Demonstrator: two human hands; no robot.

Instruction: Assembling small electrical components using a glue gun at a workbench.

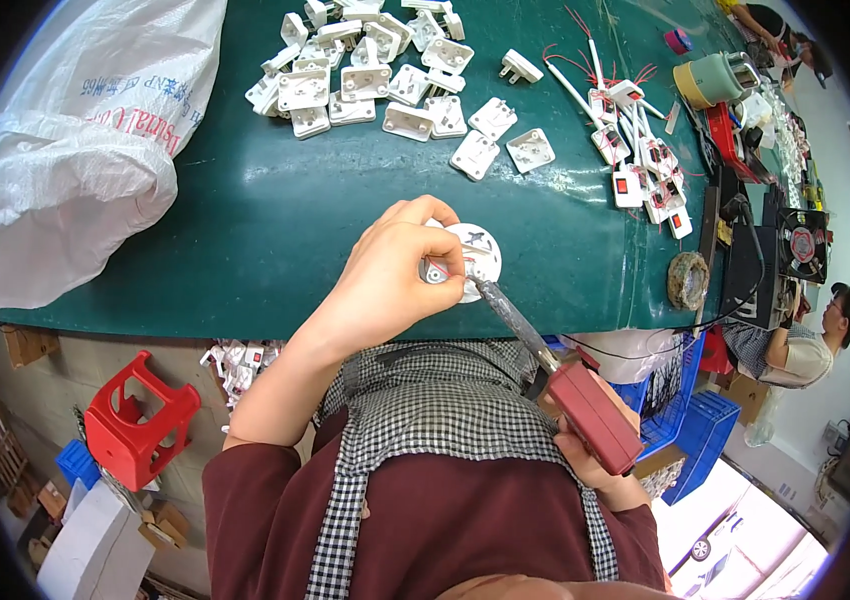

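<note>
At the table's near edge, my left hand (397,262) pinches a small white plug part (434,272) against a round white disc (490,250) with cut-outs. A red wire shows near its fingertips, and the fingers hide some of the part. My right hand (581,455) is wrapped around a soldering gun with a dark red body (595,415). Its long grey tip reaches up and left to the disc, close to my left fingertips. Whether the tip touches the part I cannot tell.
Several white plug housings (360,80) are heaped at the far middle of the green table (265,220). White switch pieces with red wires (650,170) lie to the right, near a brown tape roll (687,280). A white woven sack (75,180) covers the left; a co-worker (815,340) sits far right.
</note>
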